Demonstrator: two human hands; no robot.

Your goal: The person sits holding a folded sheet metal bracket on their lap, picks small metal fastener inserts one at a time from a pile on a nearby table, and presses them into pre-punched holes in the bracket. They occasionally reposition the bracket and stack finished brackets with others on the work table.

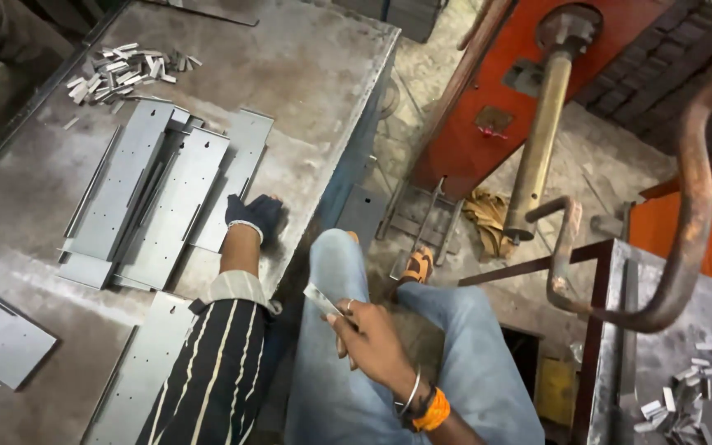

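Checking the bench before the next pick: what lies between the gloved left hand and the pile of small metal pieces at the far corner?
Head view: flat grey sheet-metal panels lie side by side between the left hand and the pile of small metal pieces.

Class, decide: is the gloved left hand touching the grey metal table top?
Touching. The head view shows the gloved left hand resting flat on the metal table beside the perforated steel plates, no gap visible.

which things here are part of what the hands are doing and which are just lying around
In hand: left hand on the long metal plates; right hand holding a small metal piece.

Lying about: far clip pile, near clip pile, floor rag.
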